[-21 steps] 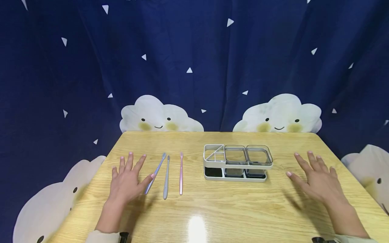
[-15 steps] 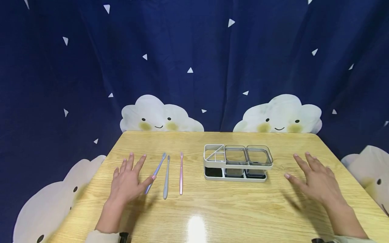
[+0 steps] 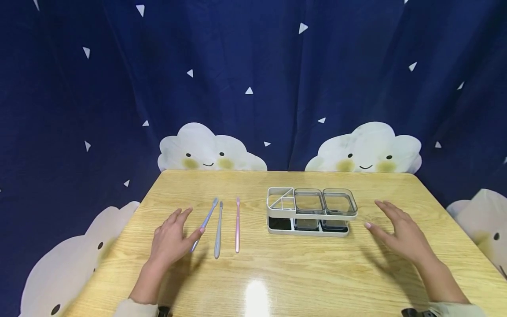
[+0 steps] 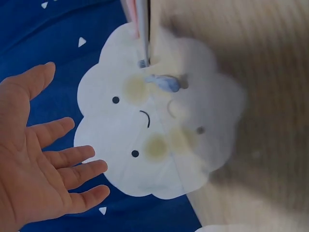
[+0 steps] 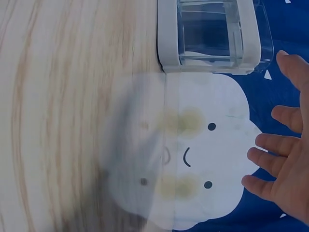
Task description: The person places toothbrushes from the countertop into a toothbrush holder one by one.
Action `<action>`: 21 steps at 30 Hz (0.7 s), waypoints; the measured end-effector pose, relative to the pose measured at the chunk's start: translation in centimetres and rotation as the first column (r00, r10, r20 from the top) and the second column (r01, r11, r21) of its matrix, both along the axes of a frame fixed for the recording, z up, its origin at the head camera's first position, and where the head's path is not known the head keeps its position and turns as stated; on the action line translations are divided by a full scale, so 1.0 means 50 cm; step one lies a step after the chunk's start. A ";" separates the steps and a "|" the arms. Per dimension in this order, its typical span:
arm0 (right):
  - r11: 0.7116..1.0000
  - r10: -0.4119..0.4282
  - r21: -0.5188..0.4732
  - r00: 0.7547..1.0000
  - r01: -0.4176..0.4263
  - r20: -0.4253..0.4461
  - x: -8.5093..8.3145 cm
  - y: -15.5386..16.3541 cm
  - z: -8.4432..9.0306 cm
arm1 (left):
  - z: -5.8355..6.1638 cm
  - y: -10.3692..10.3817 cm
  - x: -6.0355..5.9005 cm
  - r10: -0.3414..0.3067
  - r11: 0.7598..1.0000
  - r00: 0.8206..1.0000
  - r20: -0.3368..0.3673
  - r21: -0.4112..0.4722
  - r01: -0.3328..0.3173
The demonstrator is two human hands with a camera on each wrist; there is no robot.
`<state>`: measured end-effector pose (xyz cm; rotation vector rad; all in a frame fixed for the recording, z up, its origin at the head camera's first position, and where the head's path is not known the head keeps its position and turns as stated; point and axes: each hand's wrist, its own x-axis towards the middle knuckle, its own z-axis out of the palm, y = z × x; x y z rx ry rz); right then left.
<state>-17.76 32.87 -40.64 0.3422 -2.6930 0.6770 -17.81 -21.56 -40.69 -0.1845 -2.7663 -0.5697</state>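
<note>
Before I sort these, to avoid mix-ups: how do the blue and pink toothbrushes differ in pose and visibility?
In the head view, the blue toothbrush slants; the pink toothbrush runs nearly straight away. The left hand partly hides the blue toothbrush, while the pink toothbrush shows whole. Both lie on the table.

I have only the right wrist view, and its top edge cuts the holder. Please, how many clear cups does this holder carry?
Observer: Two clear cups sit side by side in the holder.
Operator: Thank you. Does something lie to the left of it?
Observer: Yes, a blue toothbrush, a grey toothbrush and a pink toothbrush.
Operator: And does the left hand hold one of these?
Observer: No, the left wrist view shows its palm and fingers holding nothing.
</note>
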 end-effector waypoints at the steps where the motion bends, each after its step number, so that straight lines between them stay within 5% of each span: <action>1: 1.000 0.008 -0.015 1.000 -0.008 -0.002 -0.002 -0.001 -0.001 | -0.003 0.000 0.001 0.003 1.000 1.000 0.007 0.015 -0.003; 9: 0.994 0.029 -0.107 0.998 -0.024 0.049 -0.010 -0.014 -0.004 | -0.019 0.006 -0.004 -0.012 0.988 1.000 0.027 0.151 0.008; 21: 0.968 0.089 -0.242 0.992 -0.064 0.093 -0.034 -0.033 -0.015 | -0.037 -0.004 -0.030 -0.098 0.934 0.992 0.075 0.352 0.065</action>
